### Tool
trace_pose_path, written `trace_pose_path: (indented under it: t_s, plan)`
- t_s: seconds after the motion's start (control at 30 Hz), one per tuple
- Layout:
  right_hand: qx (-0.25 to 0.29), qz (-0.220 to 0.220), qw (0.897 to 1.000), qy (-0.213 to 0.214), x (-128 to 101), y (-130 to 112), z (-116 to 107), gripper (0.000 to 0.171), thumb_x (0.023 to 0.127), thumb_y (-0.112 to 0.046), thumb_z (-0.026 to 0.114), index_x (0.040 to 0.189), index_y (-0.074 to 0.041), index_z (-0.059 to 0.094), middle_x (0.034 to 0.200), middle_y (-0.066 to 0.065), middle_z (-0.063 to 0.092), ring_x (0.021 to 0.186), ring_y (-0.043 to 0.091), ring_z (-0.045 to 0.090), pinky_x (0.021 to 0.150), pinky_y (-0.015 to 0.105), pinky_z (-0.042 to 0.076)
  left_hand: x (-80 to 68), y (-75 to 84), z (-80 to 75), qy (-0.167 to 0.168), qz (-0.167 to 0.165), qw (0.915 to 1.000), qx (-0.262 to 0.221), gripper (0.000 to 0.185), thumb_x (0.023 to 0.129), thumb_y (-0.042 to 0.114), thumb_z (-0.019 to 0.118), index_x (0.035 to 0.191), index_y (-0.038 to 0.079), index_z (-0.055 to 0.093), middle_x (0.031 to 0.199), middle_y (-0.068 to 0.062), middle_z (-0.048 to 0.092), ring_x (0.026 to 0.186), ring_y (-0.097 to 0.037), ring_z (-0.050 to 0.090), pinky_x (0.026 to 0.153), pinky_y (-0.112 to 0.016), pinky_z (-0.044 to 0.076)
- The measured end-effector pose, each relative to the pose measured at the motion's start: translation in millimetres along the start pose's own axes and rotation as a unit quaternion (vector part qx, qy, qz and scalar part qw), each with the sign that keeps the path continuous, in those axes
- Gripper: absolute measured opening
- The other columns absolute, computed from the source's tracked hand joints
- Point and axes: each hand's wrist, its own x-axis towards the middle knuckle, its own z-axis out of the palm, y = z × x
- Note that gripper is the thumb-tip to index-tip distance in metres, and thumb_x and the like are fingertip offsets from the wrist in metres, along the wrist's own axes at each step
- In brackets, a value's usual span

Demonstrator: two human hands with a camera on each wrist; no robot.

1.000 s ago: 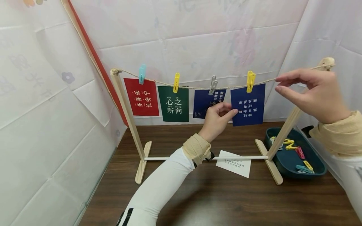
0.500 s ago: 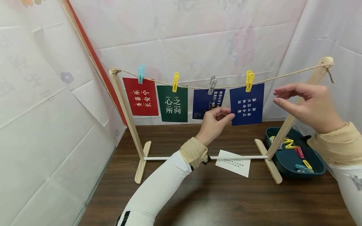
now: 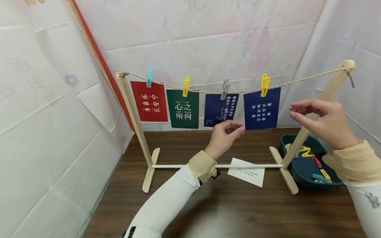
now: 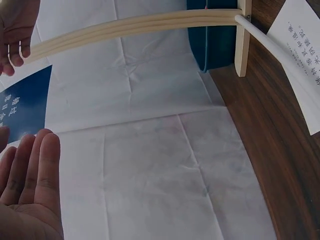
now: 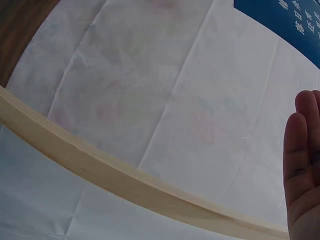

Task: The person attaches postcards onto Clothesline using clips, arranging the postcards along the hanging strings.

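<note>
A blue card (image 3: pixel 262 109) with white characters hangs from the rope (image 3: pixel 309 78) under a yellow clothespin (image 3: pixel 265 85). My left hand (image 3: pixel 225 137), fingers loosely bent and holding nothing, is at this card's lower left corner. It overlaps the bottom of a second blue card (image 3: pixel 218 109), which a grey clothespin (image 3: pixel 225 89) holds. Out to the right, in front of the wooden post, my right hand (image 3: pixel 324 120) hovers with relaxed fingers and nothing in them. Further left hang a green card (image 3: pixel 183 119) under a yellow clothespin (image 3: pixel 186 86) and a red card (image 3: pixel 148 114) under a light blue clothespin (image 3: pixel 149 76).
The wooden stand's posts (image 3: pixel 325 96) carry the rope, with a white rod (image 3: pixel 172 166) between its feet. A white card (image 3: pixel 253 178) lies partly under the rod. On the right a dark green bin (image 3: pixel 309 185) holds several clothespins (image 3: pixel 316 161). White cloth hangs behind.
My left hand has drawn away from the right blue card's edge, down and slightly left. My right hand has let go of the rope and come down.
</note>
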Motion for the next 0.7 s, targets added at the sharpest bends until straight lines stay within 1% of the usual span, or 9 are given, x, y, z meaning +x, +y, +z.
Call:
trace_pose_path:
  t_s: [0.07, 0.27, 0.37, 0.43, 0.57, 0.7]
  plan:
    - [0.007, 0.008, 1.0, 0.001, -4.6, 3.2, 1.8, 0.026, 0.086, 0.017, 0.08, 0.11, 0.006, 0.078, 0.103, -0.036, 0.071, 0.089, -0.013, 0.067, 0.083, 0.001, 0.05, -1.2, -2.0, -0.5, -0.001, -0.001, 1.0, 0.005, 0.019, 0.102, 0.009, 0.075, 0.115, -0.005, 0.075, 0.106, -0.025, 0.08, 0.08, -0.002, 0.072, 0.08, -0.024, 0.064]
    - [0.018, 0.031, 0.999, 0.01, -16.1, 12.5, 5.6, 0.027, 0.087, 0.016, 0.079, 0.112, 0.008, 0.076, 0.101, -0.036, 0.072, 0.086, -0.014, 0.067, 0.079, 0.002, 0.05, -6.1, -8.4, -0.5, -0.009, 0.001, 0.9993, 0.038, 0.019, 0.102, 0.013, 0.076, 0.114, -0.001, 0.077, 0.104, -0.022, 0.081, 0.076, -0.001, 0.069, 0.074, -0.017, 0.059]
    - [0.029, 0.04, 0.999, 0.013, -21.1, 16.6, 5.7, 0.027, 0.088, 0.016, 0.079, 0.113, 0.007, 0.076, 0.1, -0.034, 0.073, 0.084, -0.013, 0.068, 0.076, 0.003, 0.051, -9.0, -11.3, 0.1, -0.015, 0.004, 0.9986, 0.051, 0.018, 0.102, 0.013, 0.076, 0.114, -0.001, 0.077, 0.103, -0.021, 0.081, 0.075, 0.002, 0.067, 0.072, -0.016, 0.057]
    - [0.028, 0.05, 0.998, 0.014, -24.5, 18.7, 5.7, 0.027, 0.088, 0.016, 0.079, 0.113, 0.007, 0.076, 0.098, -0.034, 0.073, 0.082, -0.013, 0.068, 0.075, 0.003, 0.051, -11.2, -13.4, 0.8, -0.018, 0.002, 0.9981, 0.059, 0.018, 0.102, 0.014, 0.076, 0.113, 0.0, 0.077, 0.102, -0.02, 0.081, 0.075, 0.001, 0.067, 0.072, -0.016, 0.056]
    - [0.018, 0.068, 0.997, 0.014, -30.6, 22.7, 6.3, 0.026, 0.088, 0.014, 0.08, 0.112, 0.007, 0.076, 0.096, -0.036, 0.071, 0.08, -0.013, 0.066, 0.074, 0.002, 0.05, -14.6, -18.4, 3.3, -0.024, 0.0, 0.9963, 0.083, 0.019, 0.102, 0.014, 0.076, 0.114, -0.001, 0.077, 0.104, -0.018, 0.081, 0.078, 0.002, 0.066, 0.075, -0.016, 0.056]
    - [0.013, 0.081, 0.997, 0.011, -36.7, 26.7, 7.1, 0.024, 0.088, 0.013, 0.081, 0.11, 0.007, 0.076, 0.094, -0.037, 0.071, 0.078, -0.012, 0.065, 0.071, 0.003, 0.05, -18.6, -22.3, 5.3, -0.034, 0.005, 0.9937, 0.107, 0.022, 0.102, 0.014, 0.076, 0.116, -0.002, 0.077, 0.108, -0.016, 0.081, 0.082, 0.002, 0.065, 0.079, -0.017, 0.056]
